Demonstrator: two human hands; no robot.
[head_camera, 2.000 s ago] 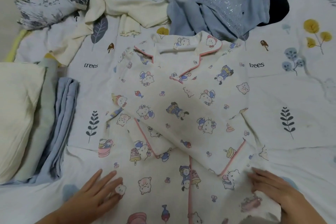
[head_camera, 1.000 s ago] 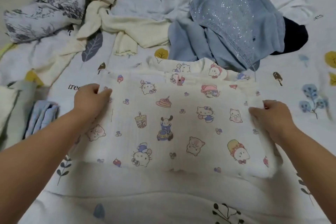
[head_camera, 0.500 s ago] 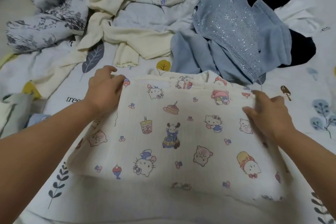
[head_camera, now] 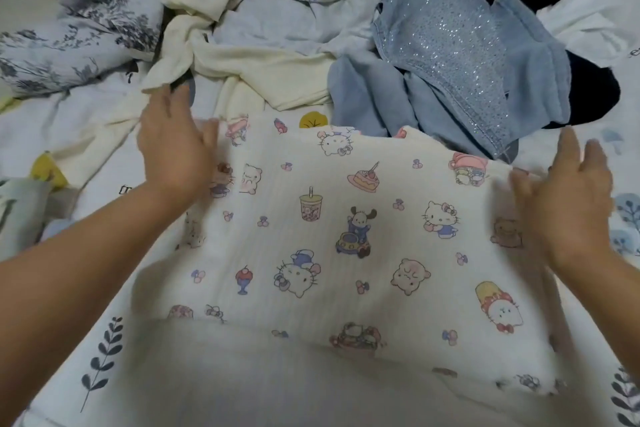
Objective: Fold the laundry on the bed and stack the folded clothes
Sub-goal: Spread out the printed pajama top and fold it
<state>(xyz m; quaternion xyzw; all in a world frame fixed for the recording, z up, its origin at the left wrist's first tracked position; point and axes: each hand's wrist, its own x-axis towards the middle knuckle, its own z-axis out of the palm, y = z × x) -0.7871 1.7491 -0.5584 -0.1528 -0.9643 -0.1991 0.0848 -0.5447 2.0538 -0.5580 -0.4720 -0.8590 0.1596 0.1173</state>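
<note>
A cream pyjama top printed with cartoon cats [head_camera: 346, 246] lies folded in half on the bed in front of me. My left hand [head_camera: 173, 149] is at its far left corner, fingers stretched out, thumb touching the fabric edge. My right hand [head_camera: 568, 194] is at the far right corner, fingers spread and straight, thumb against the cloth. Neither hand pinches the top. Behind it lies a pile of unfolded laundry: a cream garment [head_camera: 242, 55], a blue sparkly garment [head_camera: 450, 45], a grey floral one [head_camera: 69, 28] and dark clothes [head_camera: 588, 90].
The bed sheet [head_camera: 104, 340] is white with leaf prints. At the left edge a bit of a folded pale green and blue stack [head_camera: 24, 211] shows. Bare sheet lies near me below the top.
The lower half of the top was folded up over the collar. Both hands carried the hem away from me, then let go of it and opened their fingers.
</note>
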